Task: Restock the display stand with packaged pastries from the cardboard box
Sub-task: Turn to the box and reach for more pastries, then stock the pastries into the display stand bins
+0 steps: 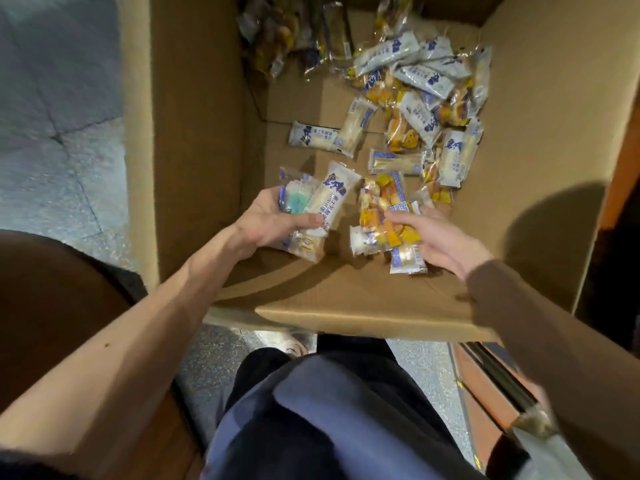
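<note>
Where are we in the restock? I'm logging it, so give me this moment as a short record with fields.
left hand: palm up, holds white-and-blue packets under the thumb
right hand: grips yellow packets, thumb on top
cardboard box: open, both hands inside
loose pile: mixed packets along the box's right side
dark packets: far corner of the box
display stand: not in view

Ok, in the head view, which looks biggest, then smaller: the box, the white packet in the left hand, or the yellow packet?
1. box, by far.
2. white packet and yellow packet: they look about the same, each partly hidden, so no ranking.
</note>
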